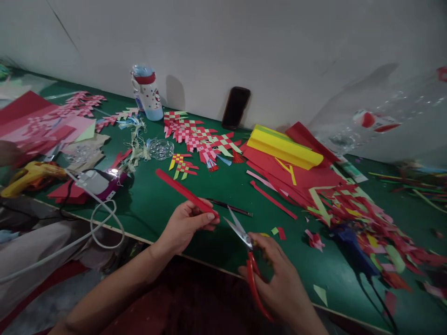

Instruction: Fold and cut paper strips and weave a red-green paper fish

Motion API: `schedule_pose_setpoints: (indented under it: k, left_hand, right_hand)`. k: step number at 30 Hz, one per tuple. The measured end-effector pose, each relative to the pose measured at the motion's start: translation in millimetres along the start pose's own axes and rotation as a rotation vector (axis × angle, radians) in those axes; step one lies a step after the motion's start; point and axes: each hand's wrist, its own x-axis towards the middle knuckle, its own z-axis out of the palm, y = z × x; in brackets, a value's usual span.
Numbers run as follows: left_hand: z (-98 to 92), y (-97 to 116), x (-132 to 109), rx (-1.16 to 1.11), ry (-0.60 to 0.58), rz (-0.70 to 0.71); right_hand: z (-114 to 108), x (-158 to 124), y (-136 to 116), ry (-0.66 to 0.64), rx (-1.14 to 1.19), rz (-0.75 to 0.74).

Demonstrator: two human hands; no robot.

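Between the thumb and fingers of my left hand (190, 223) is a red paper strip (179, 188), its long end pointing up and to the left. My right hand (279, 274) grips a pair of scissors (252, 265) with red handles. Their blades are parted and point toward the near end of the strip, a small gap away. A dark pen (230, 207) lies on the green table just behind my left hand. Beyond it rest small woven paper fish (183, 166) in yellow, red and green.
Woven paper pieces (199, 135), a bottle (150, 95) and a phone (236, 108) line the wall. Red sheets (279, 174) and yellow paper (282, 146) lie right of centre, with scraps (380, 223) and a blue tool (356, 249) farther right. A yellow glue gun (35, 174) and power strip (98, 184) sit left.
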Motion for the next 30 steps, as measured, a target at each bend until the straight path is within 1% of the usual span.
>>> schedule_pose_setpoints:
  k: [4, 8, 15, 30]
  left_hand:
    - [-1.9, -1.5, 0.4, 0.033, -0.022, 0.021]
    - [-3.8, -3.6, 1.1, 0.053, -0.056, 0.049]
    - [-3.7, -2.9, 1.3, 0.075, -0.082, 0.076]
    - [-2.7, -0.7, 2.0, 0.089, -0.074, 0.085]
  right_hand:
    - [8.8, 4.4, -7.2, -0.073, -0.007, -0.019]
    - [10.9, 7.2, -12.3, -0.120, 0.014, 0.010]
    - [11.1, 7.2, -13.1, -0.129, 0.054, 0.032]
    - [10.3, 6.9, -13.2, -0.154, 0.105, 0.057]
